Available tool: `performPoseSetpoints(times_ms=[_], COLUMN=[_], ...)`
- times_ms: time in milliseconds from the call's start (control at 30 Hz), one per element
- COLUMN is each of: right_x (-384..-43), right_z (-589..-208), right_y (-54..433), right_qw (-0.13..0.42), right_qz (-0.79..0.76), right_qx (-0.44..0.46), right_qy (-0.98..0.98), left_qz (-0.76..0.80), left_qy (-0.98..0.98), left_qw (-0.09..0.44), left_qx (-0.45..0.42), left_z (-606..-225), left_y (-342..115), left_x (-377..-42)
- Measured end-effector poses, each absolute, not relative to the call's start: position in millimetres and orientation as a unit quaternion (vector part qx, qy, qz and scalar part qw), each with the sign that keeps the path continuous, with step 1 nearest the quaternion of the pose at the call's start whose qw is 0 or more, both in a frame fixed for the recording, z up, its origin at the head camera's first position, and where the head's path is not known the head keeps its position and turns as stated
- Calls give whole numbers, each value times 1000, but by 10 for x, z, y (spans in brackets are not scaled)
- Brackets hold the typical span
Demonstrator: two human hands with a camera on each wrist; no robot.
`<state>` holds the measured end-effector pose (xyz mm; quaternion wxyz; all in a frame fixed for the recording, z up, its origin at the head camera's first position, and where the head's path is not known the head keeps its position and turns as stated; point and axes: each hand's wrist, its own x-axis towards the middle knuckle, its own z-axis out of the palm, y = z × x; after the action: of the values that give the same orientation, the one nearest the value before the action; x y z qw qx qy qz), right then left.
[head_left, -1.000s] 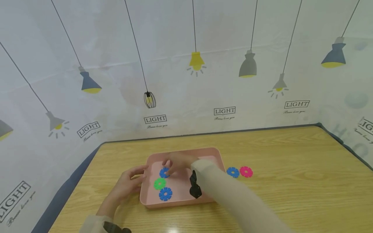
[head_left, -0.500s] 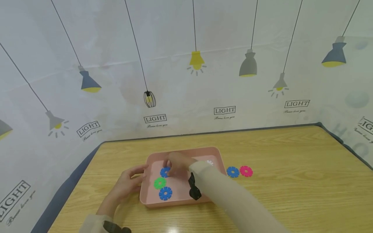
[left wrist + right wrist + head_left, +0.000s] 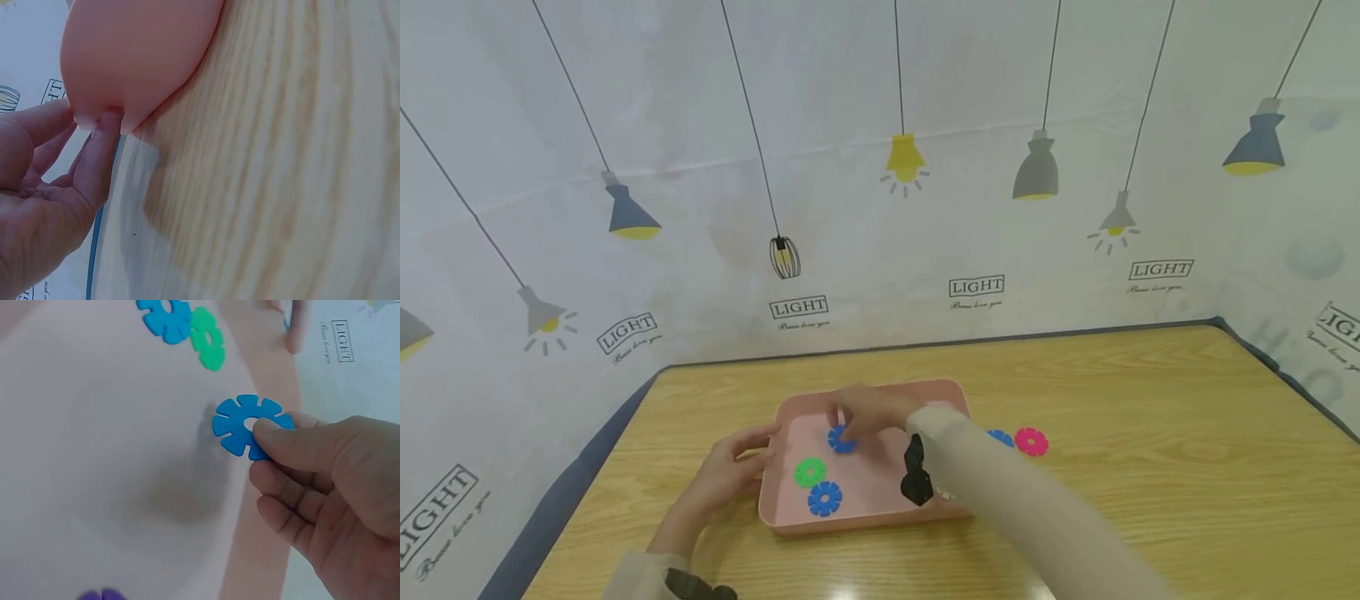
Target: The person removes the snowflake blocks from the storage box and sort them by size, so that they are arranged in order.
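Observation:
My right hand is inside the pink tray and pinches a blue flower-shaped disc between thumb and fingers. The disc is raised over the tray floor, its shadow below it. My left hand holds the tray's left wall, the thumb pressed on its outside and the fingers at the rim. Another blue slotted disc and a green one lie side by side in the tray's left part. A whitish piece is partly hidden by my right sleeve.
On the wooden table, right of the tray, lie a pink disc and a blue disc partly behind my sleeve. A purple piece shows at the right wrist view's lower edge. A lamp-printed cloth stands behind.
My right hand has lifted the blue disc from the tray floor and moved it slightly right. My left hand has stayed on the tray's left wall.

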<state>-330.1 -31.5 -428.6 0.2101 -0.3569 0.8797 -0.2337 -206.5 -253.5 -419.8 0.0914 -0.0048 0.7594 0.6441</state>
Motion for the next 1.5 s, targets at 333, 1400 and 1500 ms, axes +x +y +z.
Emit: performPoseSetpoints(times_ms=[333,1400,1500], right_x=[-2858,-2792,-2787], right_z=[-3539,-3803,-3868], right_y=[191,2487,2587], right_qw=[162,139,142], right_qz=[-246,-351,-356], right_qx=[-409,-318,-314], right_qy=[864,870,869], left_qz=[639,658,659], left_qy=[764,747,746], left_qw=[89,95,95], left_qx=[-26,-7,-4], left_z=[-4240,-4218,-4212], left_y=[-2543,-2509,-2518], left_x=[-2038,-2041,-2041])
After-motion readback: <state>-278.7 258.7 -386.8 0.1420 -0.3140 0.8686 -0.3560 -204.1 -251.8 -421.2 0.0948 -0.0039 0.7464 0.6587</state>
